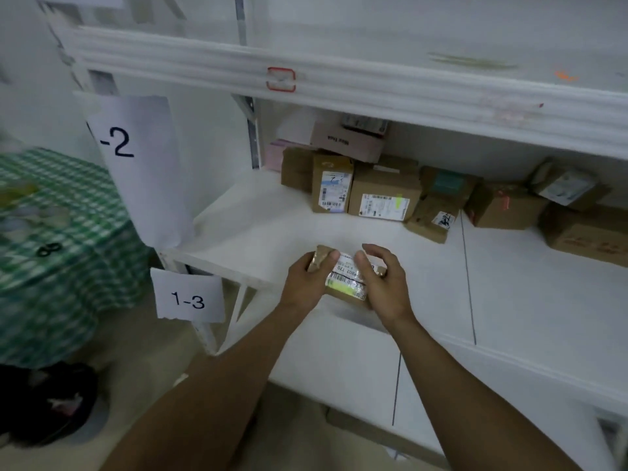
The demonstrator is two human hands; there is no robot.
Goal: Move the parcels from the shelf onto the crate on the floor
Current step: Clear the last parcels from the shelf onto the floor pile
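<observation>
Small brown cardboard parcel with white label [346, 278] at the front edge of the white shelf [258, 226], clasped at both ends.
Left hand [306, 283] curls round its left end, right hand [384, 283] round its right. Long axis runs hand to hand, both equally near. No crate in view.

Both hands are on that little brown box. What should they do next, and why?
Probably carry the small parcel back, clear of the shelf. The left hand and right hand grip its ends, and it is apart from the other boxes.
</observation>
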